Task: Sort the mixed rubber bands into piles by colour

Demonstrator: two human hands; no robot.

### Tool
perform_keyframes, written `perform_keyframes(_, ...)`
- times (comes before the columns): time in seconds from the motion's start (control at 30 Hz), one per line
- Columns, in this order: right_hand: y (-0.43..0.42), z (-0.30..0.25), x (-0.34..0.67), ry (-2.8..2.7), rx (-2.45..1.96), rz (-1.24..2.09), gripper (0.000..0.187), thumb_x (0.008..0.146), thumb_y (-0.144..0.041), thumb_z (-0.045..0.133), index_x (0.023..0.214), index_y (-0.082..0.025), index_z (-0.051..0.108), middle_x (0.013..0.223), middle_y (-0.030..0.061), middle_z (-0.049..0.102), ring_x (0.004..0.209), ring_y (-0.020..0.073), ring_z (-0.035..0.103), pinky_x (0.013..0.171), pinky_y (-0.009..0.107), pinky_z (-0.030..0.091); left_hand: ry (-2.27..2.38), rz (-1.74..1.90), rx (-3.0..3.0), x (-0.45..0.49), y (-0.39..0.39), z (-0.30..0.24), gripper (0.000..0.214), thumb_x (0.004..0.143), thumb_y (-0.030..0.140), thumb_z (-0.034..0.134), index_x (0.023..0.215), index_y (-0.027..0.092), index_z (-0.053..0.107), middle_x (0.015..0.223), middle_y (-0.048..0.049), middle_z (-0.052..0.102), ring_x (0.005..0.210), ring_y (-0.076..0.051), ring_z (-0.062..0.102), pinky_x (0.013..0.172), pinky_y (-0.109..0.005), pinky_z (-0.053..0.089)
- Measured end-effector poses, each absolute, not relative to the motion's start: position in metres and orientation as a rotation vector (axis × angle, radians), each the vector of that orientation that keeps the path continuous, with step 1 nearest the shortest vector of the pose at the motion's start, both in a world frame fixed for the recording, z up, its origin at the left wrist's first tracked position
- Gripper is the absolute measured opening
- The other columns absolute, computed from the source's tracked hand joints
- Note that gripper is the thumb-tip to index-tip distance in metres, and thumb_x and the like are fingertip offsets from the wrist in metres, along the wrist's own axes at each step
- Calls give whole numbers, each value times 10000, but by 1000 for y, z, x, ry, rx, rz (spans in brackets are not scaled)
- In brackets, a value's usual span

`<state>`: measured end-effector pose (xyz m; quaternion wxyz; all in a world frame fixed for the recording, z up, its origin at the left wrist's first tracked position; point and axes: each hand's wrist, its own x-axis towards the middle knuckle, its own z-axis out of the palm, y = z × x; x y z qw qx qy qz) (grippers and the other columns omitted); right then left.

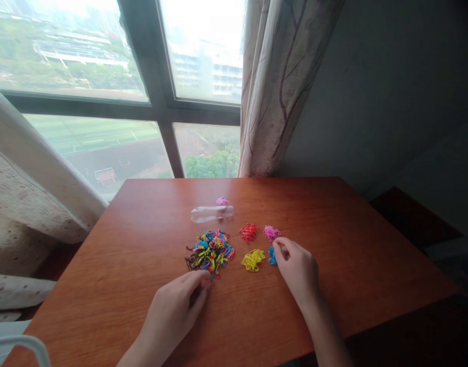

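Observation:
A mixed heap of small coloured rubber bands (210,252) lies mid-table. To its right sit sorted little piles: red (249,232), pink (271,232), yellow (252,259) and blue (272,256). My left hand (176,312) rests at the near edge of the mixed heap, fingers curled in a pinch on bands there. My right hand (298,271) is over the blue pile, its fingertips pinched together; what they hold is too small to make out. A clear plastic bottle (211,213) lies on its side behind the heap, with a pink clump (222,201) just beyond it.
The wooden table (352,244) stands against a window (104,76) with a patterned curtain (279,86) at the back right. A cushioned seat (23,214) is at the left. A dark lower surface (413,214) lies to the right.

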<state>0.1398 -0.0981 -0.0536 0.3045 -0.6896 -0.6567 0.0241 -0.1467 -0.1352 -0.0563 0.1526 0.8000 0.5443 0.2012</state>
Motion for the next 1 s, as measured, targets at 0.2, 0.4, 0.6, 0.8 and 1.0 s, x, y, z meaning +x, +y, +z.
perform_keyframes(0.2, -133, -64, 91, -1826, -1541, 270, 201, 963, -232, 466, 893, -214, 654, 802, 17, 695, 687, 155, 641, 665, 238, 407, 1571, 455, 2413, -142, -127, -50, 228, 949, 255, 449, 1055, 276, 649, 974, 5, 744, 820, -192, 725, 660, -261, 517)
perform_keyframes(0.4, -151, -68, 65, -1886, -1474, 351, 214, 963, -204, 445, 883, -226, 643, 764, 15, 673, 687, 160, 636, 666, 240, 410, 1558, 235, 2446, -133, -118, -37, 252, 962, 238, 423, 1054, 277, 654, 933, -10, 726, 825, -210, 716, 681, -282, 512)
perform_keyframes(0.6, -153, -70, 66, -1874, -1488, 365, 207, 961, -211, 451, 889, -229, 644, 752, 12, 667, 675, 152, 633, 664, 230, 414, 1553, 228, 2451, -132, -117, -37, 258, 969, 253, 402, 955, 253, 660, 880, -16, 714, 798, -207, 703, 656, -277, 489)
perform_keyframes(0.8, -154, -67, 64, -1940, -1476, 378, 205, 958, -204, 448, 851, -228, 620, 714, -3, 640, 656, 144, 609, 641, 231, 377, 1527, 430, 2436, -134, -118, -37, 241, 949, 254, 426, 929, 254, 666, 841, -3, 724, 711, -154, 682, 620, -224, 462)
perform_keyframes(1.0, -155, -64, 64, -1997, -1474, 444, 190, 947, -183, 455, 843, -234, 606, 740, -12, 639, 692, 151, 605, 641, 241, 350, 1442, 539, 2455, -116, -99, -15, 229, 928, 248, 445, 932, 250, 675, 854, 0, 732, 699, -133, 664, 606, -210, 446)
